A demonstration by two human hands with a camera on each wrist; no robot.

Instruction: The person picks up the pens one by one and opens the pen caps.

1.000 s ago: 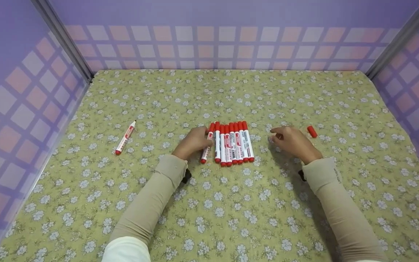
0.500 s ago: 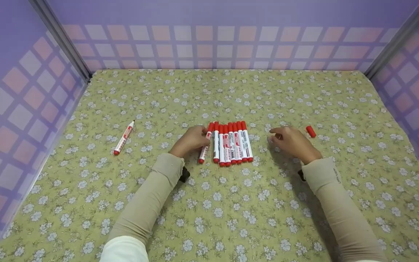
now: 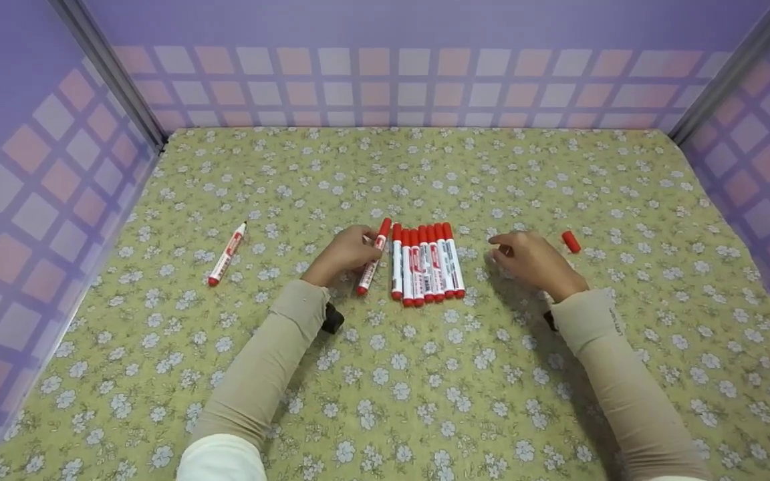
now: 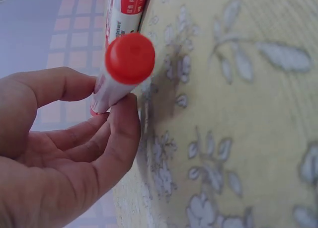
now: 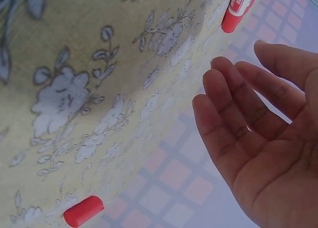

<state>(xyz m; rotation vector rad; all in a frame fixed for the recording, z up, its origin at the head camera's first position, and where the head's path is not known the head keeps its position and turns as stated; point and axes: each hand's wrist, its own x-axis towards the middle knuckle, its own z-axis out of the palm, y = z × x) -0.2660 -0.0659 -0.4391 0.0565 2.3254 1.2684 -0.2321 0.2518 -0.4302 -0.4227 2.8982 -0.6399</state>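
The left hand pinches a red-capped marker between thumb and fingers, tilted just left of the row of markers lying side by side on the flowered counter. The right hand hovers loosely spread, holding nothing, right of the row. A loose red cap lies just beyond it, and another marker lies well apart at far left.

Even soft light, wrist closeups blurry
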